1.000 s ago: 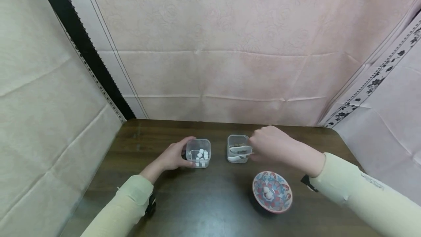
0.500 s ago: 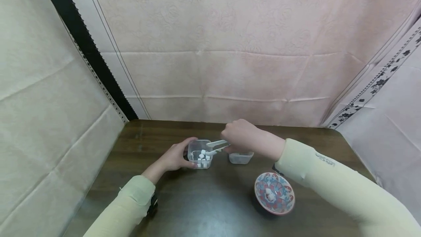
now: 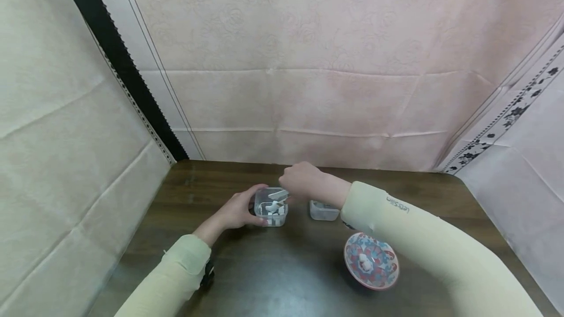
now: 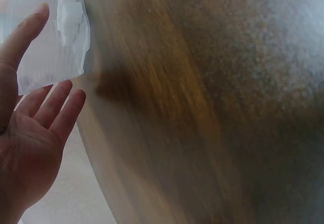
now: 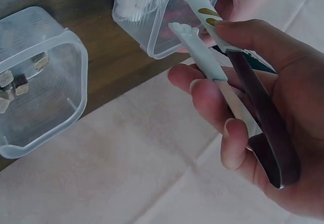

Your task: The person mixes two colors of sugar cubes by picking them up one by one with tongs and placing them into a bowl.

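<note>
My left hand (image 3: 235, 211) grips a clear plastic container (image 3: 262, 198) from its left side, thumb on the near wall and fingers on the far one. Several small white cubes (image 4: 70, 17) lie inside it. My right hand (image 3: 304, 180) holds small tongs (image 5: 260, 102) with pale, flat tips and a dark outer arm. The tong tips (image 3: 277, 194) are inside the container, above or among the cubes, and spread apart in the right wrist view. Whether they touch a cube cannot be told.
A second clear container (image 3: 323, 214) with brownish cubes (image 5: 21, 84) stands to the right, partly under my right forearm. Nearer me is a patterned bowl (image 3: 380, 274) with a few white pieces (image 3: 364, 262). Cloth (image 3: 282, 111) hangs behind the dark wooden table (image 3: 246, 278).
My right hand has carried the tongs left from the second container and lowered their tips into the container of white cubes. The left hand keeps its hold.
</note>
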### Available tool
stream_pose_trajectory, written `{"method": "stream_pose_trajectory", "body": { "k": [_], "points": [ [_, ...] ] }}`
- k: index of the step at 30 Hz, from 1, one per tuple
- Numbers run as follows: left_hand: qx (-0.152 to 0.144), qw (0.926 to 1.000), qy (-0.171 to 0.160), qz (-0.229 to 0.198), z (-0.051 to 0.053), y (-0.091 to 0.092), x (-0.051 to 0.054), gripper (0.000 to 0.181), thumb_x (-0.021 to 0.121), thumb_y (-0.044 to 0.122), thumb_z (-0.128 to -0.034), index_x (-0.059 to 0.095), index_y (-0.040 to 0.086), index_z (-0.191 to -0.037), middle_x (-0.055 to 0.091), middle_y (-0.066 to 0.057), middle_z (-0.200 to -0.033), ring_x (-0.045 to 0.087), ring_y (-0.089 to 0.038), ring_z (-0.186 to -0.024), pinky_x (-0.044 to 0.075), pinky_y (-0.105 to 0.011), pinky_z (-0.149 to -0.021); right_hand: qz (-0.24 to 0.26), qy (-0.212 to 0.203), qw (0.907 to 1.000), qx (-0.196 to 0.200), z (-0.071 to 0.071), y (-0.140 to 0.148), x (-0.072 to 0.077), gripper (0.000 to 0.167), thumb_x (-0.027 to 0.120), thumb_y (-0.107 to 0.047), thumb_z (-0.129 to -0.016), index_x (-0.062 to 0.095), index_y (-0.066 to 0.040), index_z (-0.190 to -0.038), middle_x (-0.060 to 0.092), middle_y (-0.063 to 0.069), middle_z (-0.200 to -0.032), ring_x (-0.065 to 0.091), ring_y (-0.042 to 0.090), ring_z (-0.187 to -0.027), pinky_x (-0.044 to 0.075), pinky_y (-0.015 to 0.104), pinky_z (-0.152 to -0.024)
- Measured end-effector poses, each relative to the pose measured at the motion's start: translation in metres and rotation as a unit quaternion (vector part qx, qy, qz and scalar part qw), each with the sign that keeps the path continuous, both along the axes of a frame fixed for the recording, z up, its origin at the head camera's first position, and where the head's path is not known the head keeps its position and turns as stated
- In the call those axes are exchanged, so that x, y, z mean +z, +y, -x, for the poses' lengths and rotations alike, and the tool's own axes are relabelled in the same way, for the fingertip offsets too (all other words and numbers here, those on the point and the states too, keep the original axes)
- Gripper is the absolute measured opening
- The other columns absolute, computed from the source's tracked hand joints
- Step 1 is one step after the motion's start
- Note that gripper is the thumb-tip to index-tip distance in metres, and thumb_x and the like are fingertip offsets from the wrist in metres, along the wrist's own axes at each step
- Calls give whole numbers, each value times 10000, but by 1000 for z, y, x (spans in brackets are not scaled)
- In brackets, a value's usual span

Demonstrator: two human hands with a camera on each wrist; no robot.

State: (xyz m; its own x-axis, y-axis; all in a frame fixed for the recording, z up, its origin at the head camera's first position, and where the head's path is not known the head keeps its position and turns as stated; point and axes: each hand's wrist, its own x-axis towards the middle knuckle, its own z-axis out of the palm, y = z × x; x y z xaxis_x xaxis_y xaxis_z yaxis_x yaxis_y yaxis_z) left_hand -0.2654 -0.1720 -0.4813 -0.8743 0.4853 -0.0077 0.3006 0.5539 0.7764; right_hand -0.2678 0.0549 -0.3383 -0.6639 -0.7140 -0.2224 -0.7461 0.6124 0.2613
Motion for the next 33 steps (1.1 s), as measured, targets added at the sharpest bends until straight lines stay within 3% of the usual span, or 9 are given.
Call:
{"method": "stream_pose_trajectory", "body": {
  "k": [6,12,23,33],
  "points": [
    [-48,10000,34,-55,0,1,1,960,949,205,-833,407,119,-1620,638,-135,-1434,633,-323,-1282,520,-564,-1088,-90,-166,9994,-297,3,-9,-4,293,836,-398,-936,788,-119,-1010,694,-3,-798,528,140,-636,522,301,-591],
    [24,10000,40,8,-2,1,1,958,954,226,-829,420,135,-1618,638,-121,-1443,627,-311,-1288,515,-564,-1095,-226,-193,9985,-469,8,-15,-11,243,804,-364,-958,795,-131,-1027,693,-8,-797,545,146,-638,535,291,-602],
    [95,9999,-1,52,-2,0,1,959,957,246,-825,422,175,-1617,630,-127,-1460,622,-330,-1287,506,-581,-1098,-541,-153,9955,-765,9,-31,-21,321,816,-368,-942,787,-146,-1172,729,-11,-890,567,136,-677,564,265,-647],
    [-25,9998,136,114,0,-1,-1,958,953,254,-831,415,177,-1620,654,-123,-1418,642,-301,-1256,533,-552,-1070,-719,-17,9949,-704,10,-40,-21,354,812,-420,-943,799,-164,-1187,759,-15,-929,534,122,-676,616,298,-706]
  ]
}}
